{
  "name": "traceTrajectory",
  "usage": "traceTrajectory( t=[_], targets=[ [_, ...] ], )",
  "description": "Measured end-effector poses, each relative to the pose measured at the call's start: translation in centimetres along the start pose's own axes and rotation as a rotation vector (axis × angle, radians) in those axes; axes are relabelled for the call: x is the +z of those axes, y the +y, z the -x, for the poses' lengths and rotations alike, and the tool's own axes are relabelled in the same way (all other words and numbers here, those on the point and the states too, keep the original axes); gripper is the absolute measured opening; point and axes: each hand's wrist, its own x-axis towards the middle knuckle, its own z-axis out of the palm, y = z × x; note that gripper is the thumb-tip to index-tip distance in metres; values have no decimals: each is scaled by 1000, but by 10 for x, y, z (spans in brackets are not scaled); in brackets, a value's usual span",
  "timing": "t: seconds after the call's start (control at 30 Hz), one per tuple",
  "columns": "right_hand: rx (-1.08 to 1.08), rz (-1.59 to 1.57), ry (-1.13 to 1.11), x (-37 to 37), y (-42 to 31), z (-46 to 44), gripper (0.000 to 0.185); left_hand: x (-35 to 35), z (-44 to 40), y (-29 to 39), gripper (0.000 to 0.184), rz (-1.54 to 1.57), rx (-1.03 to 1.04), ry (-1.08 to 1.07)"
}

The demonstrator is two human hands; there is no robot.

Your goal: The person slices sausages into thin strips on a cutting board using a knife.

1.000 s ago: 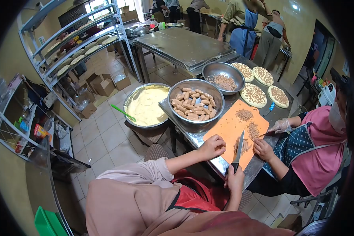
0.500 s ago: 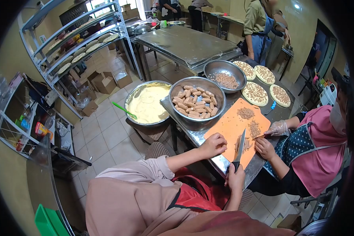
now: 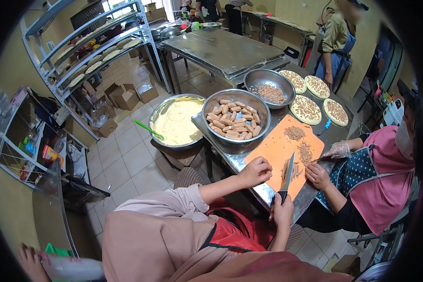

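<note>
My right hand (image 3: 282, 210) is wrapped round the black handle of a kitchen knife (image 3: 289, 171), its blade pointing up and away over an orange cutting board (image 3: 262, 152). Near the board's left edge is my left hand (image 3: 257, 172), loosely curled, with nothing visible in the fingers. Thin sausage strips (image 3: 292, 170) lie beside the blade. Two heaps of chopped sausage (image 3: 304, 153) sit further up the board. Just beyond the board stands a steel bowl of sausage pieces (image 3: 233, 121). A co-worker's hands (image 3: 318, 175) are at the board's right edge, one gloved.
Left of the table is a basin of pale yellow cream (image 3: 177, 123) with a green-handled utensil (image 3: 148, 129). A bowl of chopped sausage (image 3: 269, 89) and several topped dough rounds (image 3: 305, 109) occupy the table's far end. Behind are a large metal table (image 3: 221, 49) and a tray rack (image 3: 148, 42).
A hand with a stack of clear plastic cups has appeared at the lower left. The person in the blue apron has shifted right. My hands and the knife stay nearly still.
</note>
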Motion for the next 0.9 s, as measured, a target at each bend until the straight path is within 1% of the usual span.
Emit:
traceTrajectory(
  t=[0.23,0.73,0.9],
  targets=[
    [-1,-7,2,0,-2,1,26,1,0,-2,18,-14,32,11],
    [32,-53,-24,-3,-6,0,23,-1,-1,2,18,-8,-5,14],
    [29,-84,-28,-2,-6,0,24,-2,-1,3,18,-20,11,17]
  ],
)
